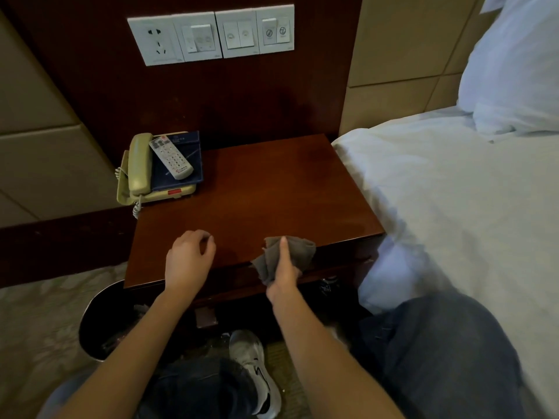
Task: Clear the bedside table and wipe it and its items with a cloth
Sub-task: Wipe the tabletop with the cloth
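Right hand (pixel 284 267) grips grey cloth (pixel 298 252) at bedside table (pixel 257 192) front edge, thumb extended. Left hand (pixel 189 258) hovers loosely curled, holding nothing.

Our right hand (pixel 284 269) grips a grey cloth (pixel 304 251) at the front edge of the worktop (pixel 257 189). The forefinger is stretched out along the top of the cloth, and part of the cloth hangs over the edge. Our left hand (pixel 189 258) is just to its left over the wood, fingers loosely curled, holding nothing. Well beyond the left hand, at the far corner, stands a phone (pixel 139 164). A blue folder (pixel 186 169) lies on the phone, with a remote (pixel 171 158) on the folder. Below the left wrist a dark bin (pixel 101 316) stands on the floor. Right of the right hand is the bed (pixel 453 192), with a pillow (pixel 514 71) at its far end. On the wall beyond both hands is a switch panel (pixel 211 34).
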Demonstrator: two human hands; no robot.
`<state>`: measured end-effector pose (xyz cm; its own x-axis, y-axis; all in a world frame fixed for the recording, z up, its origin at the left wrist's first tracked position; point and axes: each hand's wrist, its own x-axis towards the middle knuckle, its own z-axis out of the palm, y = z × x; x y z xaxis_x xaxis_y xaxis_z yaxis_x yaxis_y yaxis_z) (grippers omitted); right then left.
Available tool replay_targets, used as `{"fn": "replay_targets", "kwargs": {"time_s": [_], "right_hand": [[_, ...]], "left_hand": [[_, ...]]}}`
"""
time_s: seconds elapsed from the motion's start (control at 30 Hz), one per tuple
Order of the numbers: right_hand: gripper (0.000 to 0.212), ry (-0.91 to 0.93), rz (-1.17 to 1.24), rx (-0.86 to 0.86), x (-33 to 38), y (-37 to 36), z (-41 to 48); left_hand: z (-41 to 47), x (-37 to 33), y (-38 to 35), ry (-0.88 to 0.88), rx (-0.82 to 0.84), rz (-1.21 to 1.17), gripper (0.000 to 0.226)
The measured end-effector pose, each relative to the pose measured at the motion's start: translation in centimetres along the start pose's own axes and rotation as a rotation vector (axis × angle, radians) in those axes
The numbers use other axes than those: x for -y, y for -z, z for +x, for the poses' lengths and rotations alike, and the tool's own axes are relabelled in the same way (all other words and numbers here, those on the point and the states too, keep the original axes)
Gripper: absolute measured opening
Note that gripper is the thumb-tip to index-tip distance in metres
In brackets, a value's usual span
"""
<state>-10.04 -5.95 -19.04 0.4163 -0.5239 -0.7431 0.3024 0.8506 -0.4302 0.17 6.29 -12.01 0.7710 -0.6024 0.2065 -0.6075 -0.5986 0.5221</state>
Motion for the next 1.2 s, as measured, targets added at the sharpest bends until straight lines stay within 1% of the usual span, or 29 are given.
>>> {"fn": "replay_targets", "kwargs": {"time_s": [0.03,0.07,0.17,0.23,0.3,0.4,0.43,0.5,0.6,0.63,0.67,0.7,0.73,0.77,0.8,0.87,0.9,0.93,0.97,1.07,1.2], "right_hand": [[0.119,-0.013,-0.014,-0.008,-0.6,-0.5,-0.3],[0.116,-0.028,-0.013,-0.035,-1.0,-0.8,-0.1],[0.086,-0.086,0.006,-0.040,0.4,-1.1,0.8],[0.079,-0.095,-0.018,-0.072,1.9,-0.8,1.6],[0.083,-0.055,0.006,-0.158,3.3,-0.7,2.0],[0.102,-0.015,-0.011,-0.270,4.7,-0.3,2.5],[0.105,0.015,-0.018,-0.298,5.2,0.1,2.7],[0.104,0.120,-0.031,-0.355,6.9,1.4,3.3],[0.104,0.255,-0.054,-0.402,11.7,4.0,4.7],[0.108,0.283,-0.045,-0.409,13.1,4.8,5.3],[0.126,0.330,-0.048,-0.436,14.1,6.2,7.7],[0.147,0.368,-0.092,-0.468,14.8,7.5,10.1],[0.161,0.380,-0.139,-0.501,15.4,8.3,11.6],[0.163,0.387,-0.181,-0.513,15.8,8.2,11.0],[0.155,0.394,-0.229,-0.504,16.1,7.8,9.1],[0.118,0.460,-0.371,-0.514,16.4,6.0,4.4],[0.105,0.501,-0.477,-0.551,16.3,5.8,3.7],[0.099,0.537,-0.592,-0.582,16.1,5.6,3.4],[0.098,0.581,-0.725,-0.612,15.8,5.3,3.0],[0.103,0.691,-1.137,-0.642,14.9,5.0,2.5],[0.101,0.738,-1.500,-0.650,14.5,5.7,2.3]], "left_hand": [[0.0,0.1,-0.1,0.006,-0.005,-0.005,0.022],[-0.1,0.1,-0.1,0.009,-0.007,-0.008,0.022],[-0.1,-0.1,-0.1,0.002,-0.004,-0.018,0.022],[0.1,-0.4,0.0,-0.005,0.001,-0.030,0.022],[0.3,-0.8,0.0,-0.027,0.003,-0.031,0.021],[0.6,-1.6,-0.2,-0.062,0.020,-0.029,0.020],[0.7,-1.9,-0.2,-0.076,0.025,-0.029,0.020],[0.9,-2.5,-0.4,-0.101,0.032,-0.030,0.020],[1.1,-3.2,-0.9,-0.119,0.048,-0.017,0.021],[1.2,-3.4,-1.2,-0.122,0.053,-0.014,0.020],[1.2,-3.6,-1.5,-0.127,0.059,-0.013,0.020],[1.3,-3.9,-1.8,-0.134,0.067,-0.012,0.020],[1.4,-4.2,-2.1,-0.142,0.077,-0.011,0.020],[1.4,-4.5,-2.3,-0.148,0.086,-0.008,0.020],[1.5,-4.7,-2.5,-0.152,0.092,-0.004,0.020],[1.6,-5.2,-2.7,-0.157,0.097,0.001,0.020],[1.5,-5.4,-2.7,-0.162,0.095,0.003,0.019],[1.5,-5.5,-2.8,-0.167,0.096,0.004,0.019],[1.5,-5.5,-2.8,-0.168,0.099,0.005,0.019],[1.2,-5.5,-2.9,-0.184,0.117,0.006,0.019],[1.1,-5.9,-3.0,-0.205,0.125,0.017,0.020]]}}
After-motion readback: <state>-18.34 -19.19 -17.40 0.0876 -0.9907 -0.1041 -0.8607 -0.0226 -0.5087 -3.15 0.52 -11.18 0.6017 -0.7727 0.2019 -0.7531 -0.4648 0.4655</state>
